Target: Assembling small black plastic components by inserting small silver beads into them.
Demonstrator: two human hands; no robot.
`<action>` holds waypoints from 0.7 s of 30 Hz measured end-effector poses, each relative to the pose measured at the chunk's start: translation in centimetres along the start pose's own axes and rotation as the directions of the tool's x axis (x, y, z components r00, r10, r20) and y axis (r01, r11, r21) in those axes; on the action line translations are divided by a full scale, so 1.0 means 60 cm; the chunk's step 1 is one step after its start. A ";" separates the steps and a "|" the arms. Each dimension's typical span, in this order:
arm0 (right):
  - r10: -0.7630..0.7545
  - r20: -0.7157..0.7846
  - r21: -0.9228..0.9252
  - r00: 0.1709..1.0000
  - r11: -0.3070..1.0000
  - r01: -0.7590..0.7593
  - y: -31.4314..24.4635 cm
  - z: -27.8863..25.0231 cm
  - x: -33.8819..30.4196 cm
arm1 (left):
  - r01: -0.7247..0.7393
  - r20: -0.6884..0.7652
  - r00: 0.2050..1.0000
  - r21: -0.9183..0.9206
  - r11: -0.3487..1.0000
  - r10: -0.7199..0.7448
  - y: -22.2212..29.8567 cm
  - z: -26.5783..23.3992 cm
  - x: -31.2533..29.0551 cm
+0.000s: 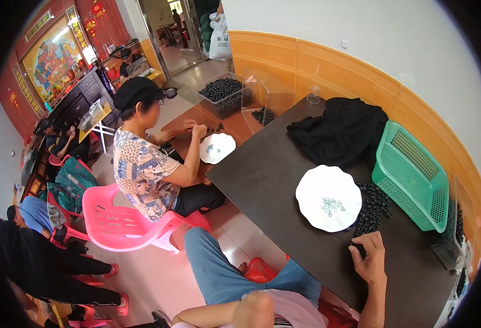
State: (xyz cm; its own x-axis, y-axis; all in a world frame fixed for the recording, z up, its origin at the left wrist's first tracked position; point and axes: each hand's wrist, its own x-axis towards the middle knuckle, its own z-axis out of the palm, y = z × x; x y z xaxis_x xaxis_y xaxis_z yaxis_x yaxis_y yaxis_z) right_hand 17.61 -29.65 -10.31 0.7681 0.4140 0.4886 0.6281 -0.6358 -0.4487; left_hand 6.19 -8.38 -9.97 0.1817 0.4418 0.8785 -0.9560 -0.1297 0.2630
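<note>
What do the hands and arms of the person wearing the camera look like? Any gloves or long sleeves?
No gloves. The right hand has slim fingers, and the right forearm shows no sleeve or watch. The left forearm is mostly bare; the left hand is too blurred for detail.

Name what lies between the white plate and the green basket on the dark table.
In the head view, a loose spread of small black rings lies between the white plate and the green basket.
</note>
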 end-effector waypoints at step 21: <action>-0.032 0.015 0.007 0.999 0.999 0.031 -0.013 0.010 0.009 | 0.657 0.599 0.743 -0.738 0.154 -0.299 0.036 0.028 0.218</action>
State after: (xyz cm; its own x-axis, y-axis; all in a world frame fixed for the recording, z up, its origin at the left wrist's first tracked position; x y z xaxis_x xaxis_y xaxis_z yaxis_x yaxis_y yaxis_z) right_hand 17.63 -28.56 -10.13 0.7496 0.4433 0.4915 0.6528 -0.6176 -0.4387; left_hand 6.90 -4.40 2.78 0.5583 -0.1653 0.8130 -0.1976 0.9253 0.3238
